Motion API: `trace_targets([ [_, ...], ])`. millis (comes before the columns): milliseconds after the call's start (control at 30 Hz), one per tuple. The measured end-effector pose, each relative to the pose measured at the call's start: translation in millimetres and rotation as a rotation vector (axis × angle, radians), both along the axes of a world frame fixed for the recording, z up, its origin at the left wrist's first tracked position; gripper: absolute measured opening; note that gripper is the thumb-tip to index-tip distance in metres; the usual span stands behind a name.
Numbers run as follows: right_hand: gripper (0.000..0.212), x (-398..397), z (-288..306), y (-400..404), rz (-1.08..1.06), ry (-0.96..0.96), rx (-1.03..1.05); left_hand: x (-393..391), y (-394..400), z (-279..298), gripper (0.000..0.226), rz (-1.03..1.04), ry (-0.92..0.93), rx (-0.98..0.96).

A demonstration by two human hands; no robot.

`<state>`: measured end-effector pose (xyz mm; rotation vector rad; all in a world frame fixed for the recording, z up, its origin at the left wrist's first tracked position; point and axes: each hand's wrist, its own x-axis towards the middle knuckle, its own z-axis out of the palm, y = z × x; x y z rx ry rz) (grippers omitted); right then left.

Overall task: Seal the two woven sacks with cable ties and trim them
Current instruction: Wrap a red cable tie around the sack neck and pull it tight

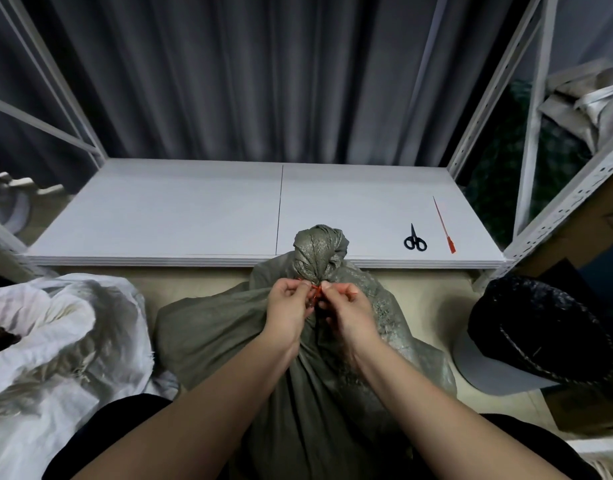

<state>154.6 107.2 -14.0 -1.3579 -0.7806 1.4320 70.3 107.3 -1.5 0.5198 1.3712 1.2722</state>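
A grey-green woven sack (211,334) stands between my knees, its gathered mouth bunched into a topknot (319,251). A red cable tie (316,289) wraps the neck below the bunch. My left hand (287,306) pinches the tie's head end at the neck. My right hand (346,311) pinches the tie's tail, which pokes out to the right past my fingers. A white woven sack (56,341) lies open at the left. Black scissors (415,240) and a second red cable tie (443,225) lie on the white shelf board (180,216).
Metal shelving uprights (533,133) frame both sides, with a dark curtain (246,74) behind. A black round object on a grey base (540,334) sits on the floor at right. Cardboard (582,230) stands far right.
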Motion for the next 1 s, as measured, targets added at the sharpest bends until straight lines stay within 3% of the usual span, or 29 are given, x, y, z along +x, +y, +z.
trace_targets([
  [233,0.034,29,14,21,0.483,-0.452,0.124,-11,3,-4,0.023,-0.097,0.104,-0.04],
  [400,0.033,26,9,16,0.463,-0.347,0.104,-16,7,-4,0.021,-0.193,0.29,0.013],
  [467,0.034,25,2,17,0.367,-0.339,0.138,-22,5,-8,0.017,-0.268,0.579,0.096],
  [533,0.036,23,-1,20,0.309,-0.45,0.197,-27,-1,-14,0.03,-0.313,0.939,0.201],
  [567,0.035,20,-2,20,0.298,-0.514,0.229,-28,-2,-17,0.035,-0.3,1.02,0.264],
  [700,0.023,12,1,14,0.19,-0.649,0.295,-30,0,-24,0.021,-0.205,0.908,0.429],
  [767,0.023,10,1,12,0.167,-0.695,0.332,-30,2,-29,0.026,-0.176,0.848,0.471],
  [1000,0.024,12,5,16,0.303,-0.827,0.425,-39,13,-37,0.03,-0.169,0.769,0.489],
])
